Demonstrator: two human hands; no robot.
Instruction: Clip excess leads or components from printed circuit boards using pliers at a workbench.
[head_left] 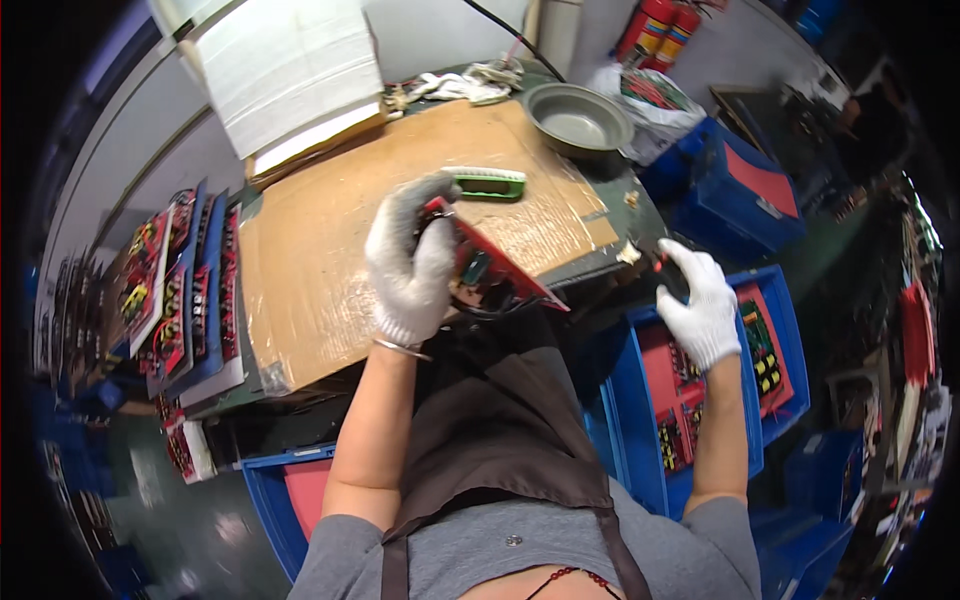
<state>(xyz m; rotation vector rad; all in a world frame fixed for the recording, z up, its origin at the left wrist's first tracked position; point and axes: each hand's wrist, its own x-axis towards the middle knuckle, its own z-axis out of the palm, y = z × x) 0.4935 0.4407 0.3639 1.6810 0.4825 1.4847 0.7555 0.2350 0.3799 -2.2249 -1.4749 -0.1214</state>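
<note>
My left hand (412, 255), in a white knit glove, grips a red circuit board (497, 262) by its upper left edge. The board is tilted over the front of the bench, with dark components and a black cable on its face. My right hand (700, 305), also gloved, hangs above a blue crate at the right. Its thumb and fingers curl around something dark with a small orange-red spot, too unclear to name. A green-handled brush (488, 184) with pale bristles lies on the cardboard (330, 250), just beyond my left hand.
A metal bowl (578, 118) sits at the bench's far right corner. Populated boards stand in a rack (190, 290) at the left. Blue crates (785, 425) with red foam and boards are beside me at right; another crate (262, 500) is at lower left. Fire extinguishers (655, 35) stand behind.
</note>
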